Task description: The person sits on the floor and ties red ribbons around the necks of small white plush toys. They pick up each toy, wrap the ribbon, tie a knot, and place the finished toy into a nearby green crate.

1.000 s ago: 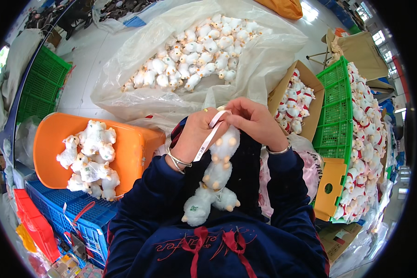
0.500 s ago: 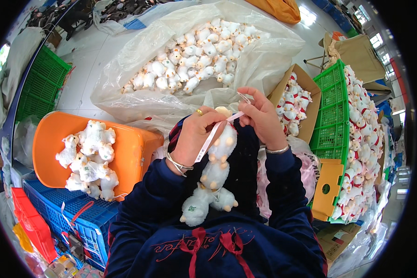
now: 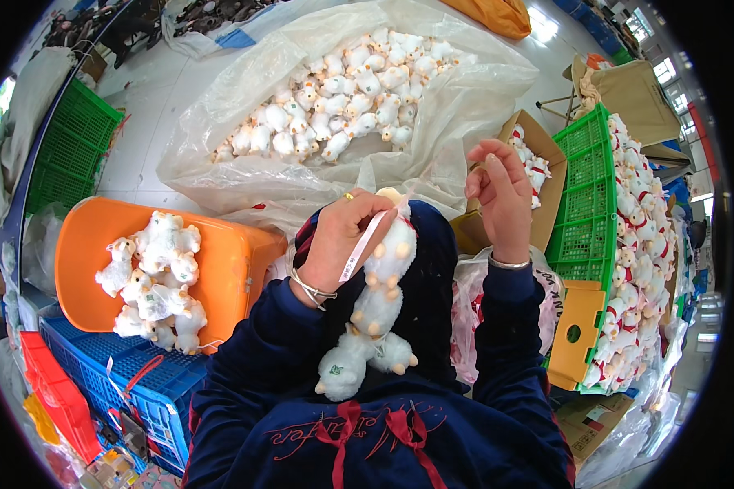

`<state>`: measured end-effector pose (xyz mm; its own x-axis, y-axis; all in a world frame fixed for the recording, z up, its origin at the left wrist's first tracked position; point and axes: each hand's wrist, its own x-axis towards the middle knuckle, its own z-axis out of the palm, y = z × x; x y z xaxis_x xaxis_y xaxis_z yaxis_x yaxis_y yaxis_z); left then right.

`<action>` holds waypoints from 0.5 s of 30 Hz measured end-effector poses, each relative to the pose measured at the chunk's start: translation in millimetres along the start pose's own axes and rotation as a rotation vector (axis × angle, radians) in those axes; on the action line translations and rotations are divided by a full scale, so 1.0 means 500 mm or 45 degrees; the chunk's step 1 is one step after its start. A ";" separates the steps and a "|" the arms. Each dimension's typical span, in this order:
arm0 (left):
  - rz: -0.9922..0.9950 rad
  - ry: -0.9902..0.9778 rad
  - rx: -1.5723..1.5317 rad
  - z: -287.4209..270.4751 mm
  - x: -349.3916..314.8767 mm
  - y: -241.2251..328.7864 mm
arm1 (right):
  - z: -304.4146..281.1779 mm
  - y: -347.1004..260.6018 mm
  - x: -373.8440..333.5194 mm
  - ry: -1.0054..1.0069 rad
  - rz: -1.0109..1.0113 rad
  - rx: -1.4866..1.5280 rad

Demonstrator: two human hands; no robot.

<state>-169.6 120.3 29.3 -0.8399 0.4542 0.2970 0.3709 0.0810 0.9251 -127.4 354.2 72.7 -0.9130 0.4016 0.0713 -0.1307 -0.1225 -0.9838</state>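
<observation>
My left hand (image 3: 341,240) is closed in a pinch on a narrow white ribbon (image 3: 362,251) with dark print, at the top of a white plush toy (image 3: 393,257) on my lap. One end of the ribbon hangs down across the palm; a short end sticks up past the fingertips. Below that toy, more white plush toys (image 3: 344,371) with orange-tan feet lie in a row toward my waist. My right hand (image 3: 504,200) is raised apart from the toy, beside the cardboard box, its fingers loosely bent and apart with nothing visible in them.
A clear plastic bag (image 3: 212,175) full of white plush toys lies ahead. An orange bin (image 3: 228,269) with plush toys stands left, near a blue crate (image 3: 155,383). At right are a cardboard box (image 3: 556,175) and a green crate (image 3: 579,183) with red-trimmed toys.
My right hand has let go of the ribbon and moved right, away from the toy. My left hand still pinches the ribbon at nearly the same place.
</observation>
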 end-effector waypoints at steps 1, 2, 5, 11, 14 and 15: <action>0.012 0.009 -0.002 0.000 0.000 0.001 | -0.004 0.005 0.002 0.041 0.012 0.014; 0.004 0.006 -0.013 0.001 -0.001 0.000 | -0.005 0.007 0.002 -0.187 0.173 -0.189; -0.033 -0.008 -0.052 -0.001 -0.001 -0.001 | 0.012 0.027 -0.016 -0.725 0.363 -0.558; -0.108 -0.073 -0.121 -0.008 -0.001 0.002 | 0.067 0.050 -0.018 -0.537 0.295 -0.285; -0.062 -0.074 -0.134 -0.010 -0.002 0.001 | 0.075 0.036 -0.014 -0.529 0.409 -0.282; -0.003 -0.066 -0.114 -0.010 -0.002 -0.004 | 0.069 0.041 -0.009 -0.511 0.464 -0.263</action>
<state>-171.3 115.2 28.3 -0.8182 0.4997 0.2842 0.3300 0.0035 0.9440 -139.5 318.7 57.9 -0.9654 -0.0135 -0.2606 0.2605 0.0072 -0.9654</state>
